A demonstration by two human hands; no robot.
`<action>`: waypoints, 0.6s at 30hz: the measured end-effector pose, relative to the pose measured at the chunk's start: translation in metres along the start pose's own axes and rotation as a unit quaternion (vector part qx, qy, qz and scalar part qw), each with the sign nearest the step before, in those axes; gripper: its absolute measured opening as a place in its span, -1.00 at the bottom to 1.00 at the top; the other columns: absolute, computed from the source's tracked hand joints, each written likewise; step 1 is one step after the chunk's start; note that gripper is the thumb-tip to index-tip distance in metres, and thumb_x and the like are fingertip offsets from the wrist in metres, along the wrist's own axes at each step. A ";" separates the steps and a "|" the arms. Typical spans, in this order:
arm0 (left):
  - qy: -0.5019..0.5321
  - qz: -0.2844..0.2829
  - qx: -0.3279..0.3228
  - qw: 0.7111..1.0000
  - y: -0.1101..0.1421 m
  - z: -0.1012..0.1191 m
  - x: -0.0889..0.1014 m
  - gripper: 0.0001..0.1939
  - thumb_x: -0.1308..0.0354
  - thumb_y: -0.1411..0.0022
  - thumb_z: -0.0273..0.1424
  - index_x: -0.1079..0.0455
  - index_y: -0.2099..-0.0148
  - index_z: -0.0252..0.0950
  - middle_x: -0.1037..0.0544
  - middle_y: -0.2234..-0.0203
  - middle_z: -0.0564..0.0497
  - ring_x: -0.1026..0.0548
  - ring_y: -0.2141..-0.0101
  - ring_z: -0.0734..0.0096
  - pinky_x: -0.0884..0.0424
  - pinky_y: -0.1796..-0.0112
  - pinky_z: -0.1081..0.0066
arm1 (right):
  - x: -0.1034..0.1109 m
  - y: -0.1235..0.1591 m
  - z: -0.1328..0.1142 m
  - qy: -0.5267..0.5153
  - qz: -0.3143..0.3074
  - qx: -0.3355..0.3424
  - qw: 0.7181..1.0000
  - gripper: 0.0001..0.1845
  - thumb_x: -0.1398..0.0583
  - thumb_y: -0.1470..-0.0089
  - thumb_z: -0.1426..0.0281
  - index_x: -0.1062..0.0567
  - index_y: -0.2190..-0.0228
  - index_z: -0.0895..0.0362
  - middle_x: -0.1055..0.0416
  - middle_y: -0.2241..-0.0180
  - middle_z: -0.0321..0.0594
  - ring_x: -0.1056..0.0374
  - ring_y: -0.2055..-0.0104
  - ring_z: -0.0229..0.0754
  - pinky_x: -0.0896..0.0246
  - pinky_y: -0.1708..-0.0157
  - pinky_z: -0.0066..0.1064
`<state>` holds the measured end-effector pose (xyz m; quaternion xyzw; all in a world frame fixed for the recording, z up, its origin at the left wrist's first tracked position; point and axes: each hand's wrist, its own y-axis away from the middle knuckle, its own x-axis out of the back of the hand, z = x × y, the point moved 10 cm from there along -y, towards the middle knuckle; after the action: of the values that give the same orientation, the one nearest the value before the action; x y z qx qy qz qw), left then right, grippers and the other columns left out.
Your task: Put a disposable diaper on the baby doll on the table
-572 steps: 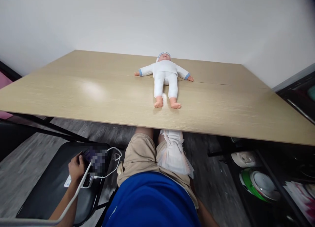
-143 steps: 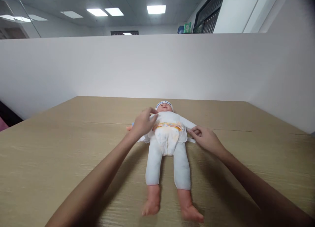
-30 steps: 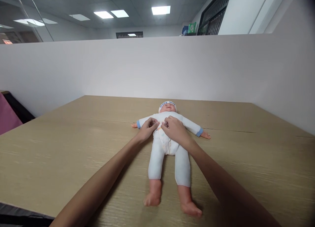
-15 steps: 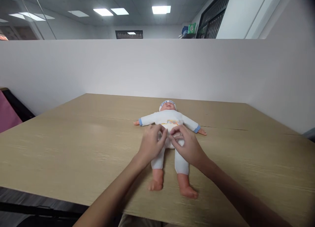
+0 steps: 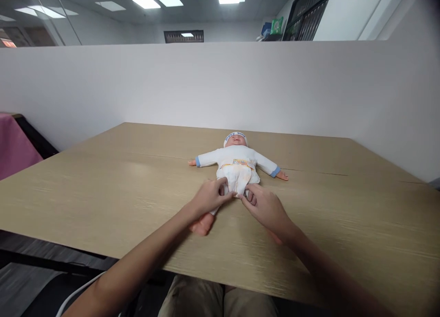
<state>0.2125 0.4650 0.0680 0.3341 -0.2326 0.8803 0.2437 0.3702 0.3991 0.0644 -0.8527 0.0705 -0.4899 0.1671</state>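
A baby doll (image 5: 237,158) in a white suit and cap lies on its back on the wooden table (image 5: 103,179), arms spread, wearing a white diaper (image 5: 238,174) with a coloured waistband. My left hand (image 5: 210,197) curls over the doll's left thigh, fingertips at the lower edge of the diaper. My right hand (image 5: 266,208) covers the other thigh, its fingers pinched at the same spot between the legs. One bare doll foot (image 5: 202,224) shows under my left wrist; the other leg is hidden.
A white partition wall (image 5: 220,83) stands behind the table. A pink cloth (image 5: 15,145) lies at the far left. My khaki-clad legs (image 5: 206,301) show below the table's near edge, with a white cable (image 5: 80,292) at lower left.
Both hands have slid down from the doll's waist to its thighs and the bottom of the diaper. The diaper front now shows in full.
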 end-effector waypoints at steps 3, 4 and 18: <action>0.002 0.003 -0.025 1.000 0.000 0.001 -0.003 -0.64 -0.25 -0.43 -0.09 -0.32 0.34 -0.17 -0.47 0.49 0.07 -0.39 0.41 0.27 -0.24 0.25 0.31 | -0.004 0.006 -0.001 -0.009 -0.001 0.008 1.000 -0.84 -0.20 -0.37 0.28 -0.49 0.28 0.05 -0.52 0.22 -0.19 -0.39 0.39 -0.15 -0.17 0.35 -0.31; 0.008 0.006 -0.037 0.999 0.001 0.003 -0.002 -0.66 -0.23 -0.44 -0.10 -0.34 0.33 -0.17 -0.51 0.41 0.04 -0.44 0.35 0.25 -0.28 0.21 0.30 | -0.005 0.008 -0.001 -0.013 0.000 0.011 1.000 -0.87 -0.20 -0.37 0.29 -0.51 0.21 0.06 -0.53 0.15 -0.15 -0.40 0.37 -0.14 -0.22 0.32 -0.29; 0.068 0.006 -0.065 0.996 0.001 0.005 -0.001 -0.71 -0.21 -0.45 -0.15 -0.33 0.27 -0.20 -0.49 0.30 0.03 -0.42 0.25 0.26 -0.29 0.18 0.32 | -0.008 0.014 -0.005 -0.021 0.024 0.008 0.999 -0.75 -0.25 -0.33 0.21 -0.50 0.06 0.08 -0.55 0.21 -0.10 -0.44 0.13 0.09 -0.29 0.14 -0.17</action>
<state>0.2151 0.4616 0.0705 0.2556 -0.2744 0.8853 0.2750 0.3620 0.3873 0.0554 -0.8596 0.0837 -0.4679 0.1873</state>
